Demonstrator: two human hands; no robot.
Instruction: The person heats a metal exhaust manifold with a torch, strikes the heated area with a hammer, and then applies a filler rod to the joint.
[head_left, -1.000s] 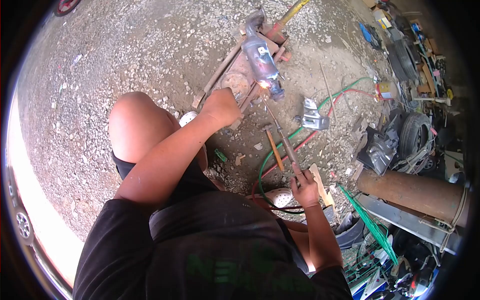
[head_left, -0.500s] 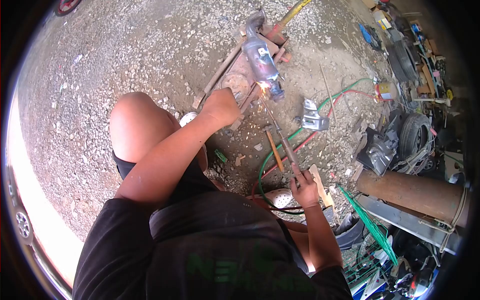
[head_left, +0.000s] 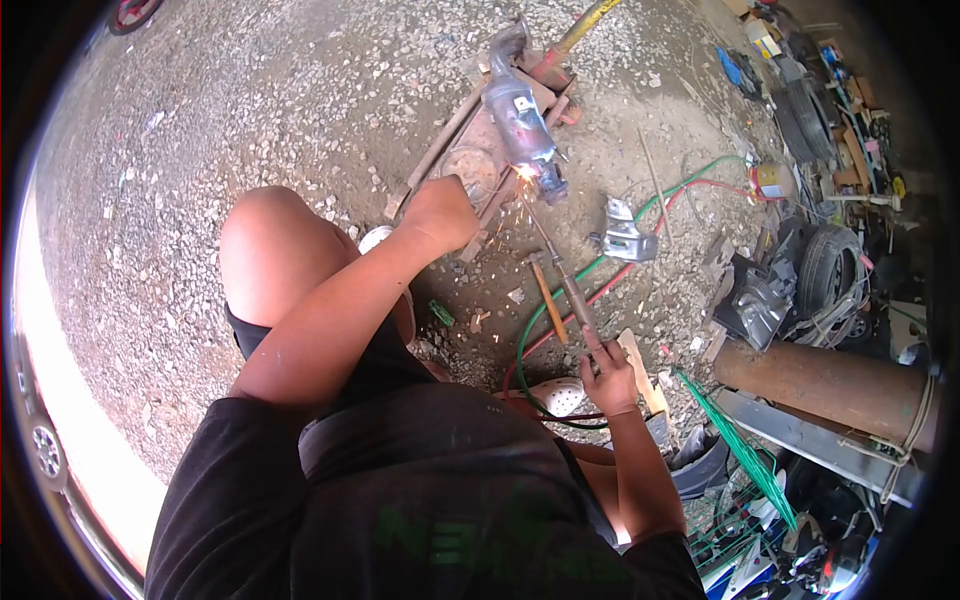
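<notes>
Gripping the long thin metal cutting torch (head_left: 562, 270) closed-fisted, the right hand (head_left: 610, 378) aims it up-left at the sparking end of the scorched silver exhaust canister (head_left: 522, 115), beside which the nearer left hand (head_left: 440, 212) rests, grip unclear.

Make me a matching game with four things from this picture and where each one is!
Things:
1. torch
2. hammer
3. metal part
4. rusty cylinder

Places:
A. lying on the gravel beside the torch
B. far right, among the clutter
C. in the right hand
D. at the sparks, near the left hand

Pairs: 1-C, 2-A, 3-D, 4-B
</notes>
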